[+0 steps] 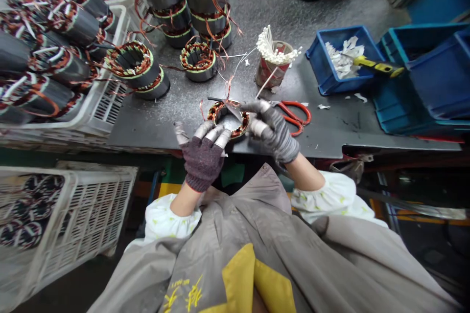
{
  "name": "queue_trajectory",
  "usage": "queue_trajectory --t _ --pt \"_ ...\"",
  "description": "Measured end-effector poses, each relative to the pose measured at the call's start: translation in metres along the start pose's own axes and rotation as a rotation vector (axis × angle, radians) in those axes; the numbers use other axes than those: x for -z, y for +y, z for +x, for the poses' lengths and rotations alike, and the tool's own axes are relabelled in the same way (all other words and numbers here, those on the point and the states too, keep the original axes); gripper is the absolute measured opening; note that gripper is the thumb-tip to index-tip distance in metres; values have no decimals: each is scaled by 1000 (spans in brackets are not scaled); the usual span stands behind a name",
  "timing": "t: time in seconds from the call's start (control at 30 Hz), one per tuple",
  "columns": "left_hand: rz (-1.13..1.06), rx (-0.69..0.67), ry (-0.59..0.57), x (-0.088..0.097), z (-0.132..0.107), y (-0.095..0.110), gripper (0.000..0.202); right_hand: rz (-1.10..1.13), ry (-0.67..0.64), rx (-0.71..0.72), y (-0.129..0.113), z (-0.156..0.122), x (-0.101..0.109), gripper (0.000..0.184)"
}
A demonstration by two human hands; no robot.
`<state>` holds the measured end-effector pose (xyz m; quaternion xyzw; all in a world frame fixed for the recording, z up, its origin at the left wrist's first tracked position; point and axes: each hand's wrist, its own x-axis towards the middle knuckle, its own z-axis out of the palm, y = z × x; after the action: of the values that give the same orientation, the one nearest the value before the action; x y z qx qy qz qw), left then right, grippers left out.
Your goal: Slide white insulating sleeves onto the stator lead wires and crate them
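Note:
A small wire-wound motor stator (240,130) stands at the bench's front edge, its copper windings and loose leads upward. My left hand (203,156), in a dark knitted glove with wrapped fingertips, grips the stator's near left rim; one finger sticks out to the left and the thumb is hidden. My right hand (273,129), in a grey glove, is at the stator's right side with its fingers bent together. A grey pointed piece (234,109) lies across the stator's opening near these fingertips; whether they hold it is unclear. Red-handled scissors (303,113) lie just behind my right hand.
A tin of white ties (270,74) stands behind the scissors. Other stators (200,66) and tall stacks are at back left, beside a full white crate (110,93). Blue bins (326,78) stand right, one with paper scraps and a yellow-black cutter (380,65).

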<state>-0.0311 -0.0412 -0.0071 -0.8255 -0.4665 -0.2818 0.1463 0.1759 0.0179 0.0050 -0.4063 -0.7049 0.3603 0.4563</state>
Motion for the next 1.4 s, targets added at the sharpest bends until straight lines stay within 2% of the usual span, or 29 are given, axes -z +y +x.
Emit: queue_trajectory --t 0.07,0.17,0.27,0.33,0.4,0.5,0.6,0.67,0.73,0.8,0.9,0.97,1.07,1.17,1.3,1.4 --pt "19 -1 -12 2 4 -9 35 -106 -85 58 -2 -12 -3 33" --pt "8 -25 -140 1 20 -25 23 -238 -140 25 -2 -12 -11 25" --pt "-32 -62 -292 0 36 -36 14 -221 -177 -32 4 0 -13 26" --pt "-94 -97 -339 2 40 -39 11 -175 -249 -8 8 8 -9 25" --pt "-176 -151 -335 7 37 -40 12 -139 -305 25 10 13 -5 25" --pt "-266 -197 -277 14 30 -40 25 -104 -314 59 11 18 -4 30" --pt "-294 -192 -236 16 24 -43 23 15 -318 86 17 18 -1 35" --pt "-286 -197 -224 12 22 -45 21 124 -320 87 26 15 9 41" --pt "-236 -189 -178 5 21 -43 21 150 -181 39 40 14 29 49" --pt "-147 -159 -95 -3 19 -36 21 85 87 -41 56 20 55 47" --pt "-33 -67 18 -12 17 -19 23 -12 525 -136 78 46 89 38" --pt "-34 -26 52 -14 17 -9 24 -41 651 -128 89 71 102 32" --pt "-91 -40 58 -14 17 -6 26 -62 644 -61 97 101 107 28" --pt "-137 -71 28 -14 17 -11 28 -26 631 -48 90 105 112 27" --pt "-152 -53 62 -20 16 -20 25 109 585 -76 51 72 115 39" --pt "-160 10 62 -25 21 -24 20 226 516 -24 13 35 97 38"
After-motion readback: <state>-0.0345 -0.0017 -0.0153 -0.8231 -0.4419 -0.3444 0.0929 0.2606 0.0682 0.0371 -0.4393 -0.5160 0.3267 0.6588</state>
